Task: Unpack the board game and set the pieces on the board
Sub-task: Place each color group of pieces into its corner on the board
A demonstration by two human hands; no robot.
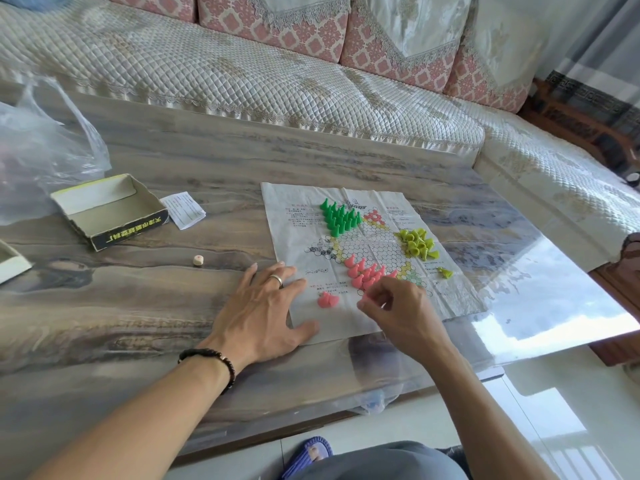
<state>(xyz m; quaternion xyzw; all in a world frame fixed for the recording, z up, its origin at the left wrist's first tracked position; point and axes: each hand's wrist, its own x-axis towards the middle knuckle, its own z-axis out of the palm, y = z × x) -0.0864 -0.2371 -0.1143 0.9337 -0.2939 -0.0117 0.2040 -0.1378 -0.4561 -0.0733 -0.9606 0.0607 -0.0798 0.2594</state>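
The paper game board (349,244) lies flat on the worktop (173,306), creased along its folds.

Left hand (263,310): fingers spread and straight, palm down. The fingertips rest on the near left edge of the board; the thumb lies on its near margin. A ring sits on one finger and a dark bead bracelet (211,362) circles the wrist.

Right hand (401,310): fingers curled, tips drawn together in a pinch over the near part of the board. A sliver of pink shows at the fingertips; whether it is a held piece cannot be told for certain.

Piece positions relative to the hands:
- Pink pieces (367,271): a cluster standing on the board just beyond the right hand's fingertips.
- Two loose pink pieces (327,299): lying between the two hands, on the board's near margin.
- Green pieces (341,218): a standing group at the far side of the board, well beyond both hands.
- Yellow-green pieces (419,244): a heap beyond and to the right of the right hand, many tipped over; one stray piece (445,272) lies just right of that hand's reach.

Left of the left hand: a small die (198,260) on the worktop, then the open game box (110,209) with a folded leaflet (183,209) beside it, and a clear plastic bag (38,154) farther left.
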